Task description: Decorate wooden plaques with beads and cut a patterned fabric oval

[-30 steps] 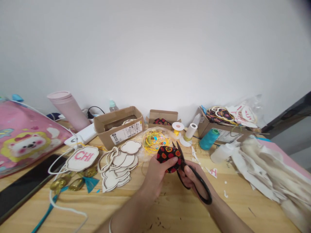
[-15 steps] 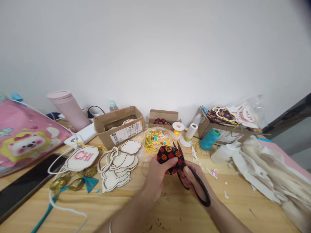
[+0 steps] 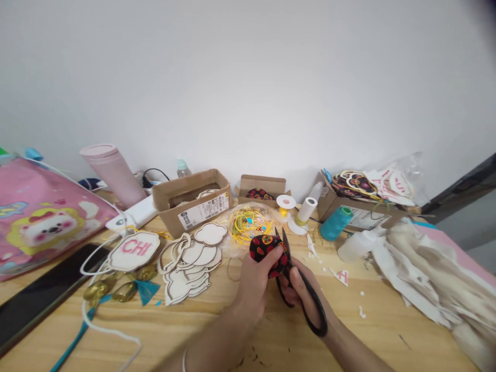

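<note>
My left hand (image 3: 253, 279) pinches a black fabric piece (image 3: 257, 249) printed with red and yellow flowers, its thumb lying across the front. Black-handled scissors (image 3: 315, 305) are in my right hand (image 3: 300, 289), fingers through the loops. The parted blades point up and away from me at the right edge of the fabric. Part of the fabric is covered by my thumb and the blades. Just beyond lies a clear bag of yellow cords and beads (image 3: 251, 225). Left of my hands is a pile of white cloud-shaped cutouts (image 3: 189, 289).
Cardboard boxes (image 3: 170, 214) line the wall, one on the right heaped with patterned pieces (image 3: 354, 183). A teal thread cone (image 3: 336, 223), white spool (image 3: 307, 209) and white bottle (image 3: 354, 245) stand nearby. Crumpled cream cloth (image 3: 426, 268) lies right; a phone (image 3: 46, 289) and CHI plaque (image 3: 134, 250) lie left.
The scissors and my right hand have shifted slightly left and toward me. The fabric piece looks turned a little in my left hand. The whole view has moved slightly.
</note>
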`<action>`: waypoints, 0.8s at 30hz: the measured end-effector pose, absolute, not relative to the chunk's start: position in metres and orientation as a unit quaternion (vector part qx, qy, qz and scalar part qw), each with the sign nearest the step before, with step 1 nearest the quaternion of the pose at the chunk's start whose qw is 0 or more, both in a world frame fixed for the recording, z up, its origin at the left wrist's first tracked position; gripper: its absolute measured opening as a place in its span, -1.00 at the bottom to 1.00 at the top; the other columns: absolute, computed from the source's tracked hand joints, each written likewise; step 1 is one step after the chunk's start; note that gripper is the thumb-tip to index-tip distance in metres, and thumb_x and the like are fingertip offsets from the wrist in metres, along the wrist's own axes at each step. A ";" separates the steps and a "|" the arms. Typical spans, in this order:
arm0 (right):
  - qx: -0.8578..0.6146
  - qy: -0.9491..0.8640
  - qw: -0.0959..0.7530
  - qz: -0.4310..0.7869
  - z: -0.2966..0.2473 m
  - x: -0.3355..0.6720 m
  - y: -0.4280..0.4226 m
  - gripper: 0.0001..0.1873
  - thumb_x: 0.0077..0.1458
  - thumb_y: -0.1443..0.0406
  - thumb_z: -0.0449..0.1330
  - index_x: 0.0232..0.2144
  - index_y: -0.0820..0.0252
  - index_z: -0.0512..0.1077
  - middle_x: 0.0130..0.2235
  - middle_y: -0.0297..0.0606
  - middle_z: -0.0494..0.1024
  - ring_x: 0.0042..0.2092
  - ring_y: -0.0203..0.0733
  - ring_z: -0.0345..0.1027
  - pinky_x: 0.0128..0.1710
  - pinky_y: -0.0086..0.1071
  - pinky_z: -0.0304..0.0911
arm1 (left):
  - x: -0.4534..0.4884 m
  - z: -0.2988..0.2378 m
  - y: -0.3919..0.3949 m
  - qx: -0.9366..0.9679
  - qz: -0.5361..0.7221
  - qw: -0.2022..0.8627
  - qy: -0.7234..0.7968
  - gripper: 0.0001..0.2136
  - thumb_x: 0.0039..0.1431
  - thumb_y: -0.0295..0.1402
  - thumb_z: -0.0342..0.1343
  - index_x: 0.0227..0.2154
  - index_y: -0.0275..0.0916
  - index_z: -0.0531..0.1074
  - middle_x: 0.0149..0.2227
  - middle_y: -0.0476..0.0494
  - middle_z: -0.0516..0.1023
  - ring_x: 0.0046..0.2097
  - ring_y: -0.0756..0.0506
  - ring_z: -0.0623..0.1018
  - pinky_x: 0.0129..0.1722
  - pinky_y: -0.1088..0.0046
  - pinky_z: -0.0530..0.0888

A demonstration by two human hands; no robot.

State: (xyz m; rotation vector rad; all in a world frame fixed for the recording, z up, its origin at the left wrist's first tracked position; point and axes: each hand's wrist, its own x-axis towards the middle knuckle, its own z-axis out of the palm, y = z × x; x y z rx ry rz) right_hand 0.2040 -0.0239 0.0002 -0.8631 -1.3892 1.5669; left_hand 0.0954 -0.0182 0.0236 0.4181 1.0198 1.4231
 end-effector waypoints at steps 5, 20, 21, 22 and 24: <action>-0.352 -0.550 0.427 0.625 -0.005 0.203 -0.025 -0.53 0.12 -0.11 0.01 -0.34 0.19 0.22 -0.50 -0.46 0.06 -0.56 -0.43 -0.16 -0.65 -0.52 -0.18 | 0.097 0.025 -0.020 0.167 0.624 0.618 0.448 -0.76 -0.22 -0.31 0.37 -0.47 -0.32 0.51 -0.47 -0.04 0.53 -0.40 0.01 0.47 -0.36 0.53 0.41; -0.388 -0.556 0.428 0.598 -0.002 0.203 -0.024 -0.50 0.09 -0.14 0.02 -0.49 0.17 0.16 -0.58 -0.50 0.02 -0.60 -0.46 -0.17 -0.68 -0.54 -0.20 | 0.098 0.025 -0.019 0.156 0.628 0.622 0.441 -0.77 -0.27 -0.33 0.39 -0.52 -0.32 0.52 -0.52 -0.02 0.53 -0.46 0.03 0.47 -0.41 0.56 0.42; -0.393 -0.563 0.427 0.589 -0.002 0.204 -0.024 -0.49 0.08 -0.14 0.02 -0.49 0.17 0.17 -0.59 -0.50 0.03 -0.60 -0.45 -0.17 -0.68 -0.54 -0.19 | 0.098 0.025 -0.019 0.157 0.626 0.620 0.447 -0.77 -0.28 -0.33 0.39 -0.52 -0.32 0.52 -0.52 -0.03 0.54 -0.46 0.03 0.47 -0.41 0.55 0.42; -0.396 -0.569 0.426 0.581 -0.001 0.205 -0.023 -0.49 0.08 -0.14 0.03 -0.50 0.18 0.18 -0.60 -0.50 0.03 -0.60 -0.45 -0.17 -0.68 -0.53 -0.19 | 0.097 0.025 -0.019 0.159 0.623 0.617 0.453 -0.77 -0.29 -0.33 0.39 -0.52 -0.32 0.53 -0.52 -0.03 0.54 -0.46 0.03 0.47 -0.41 0.55 0.42; -0.401 -0.571 0.425 0.577 -0.001 0.206 -0.023 -0.48 0.07 -0.15 0.04 -0.50 0.19 0.20 -0.61 -0.51 0.02 -0.61 -0.45 -0.18 -0.68 -0.53 -0.20 | 0.096 0.026 -0.018 0.168 0.617 0.612 0.465 -0.77 -0.29 -0.33 0.39 -0.51 -0.33 0.54 -0.51 -0.04 0.55 -0.46 0.02 0.48 -0.41 0.54 0.43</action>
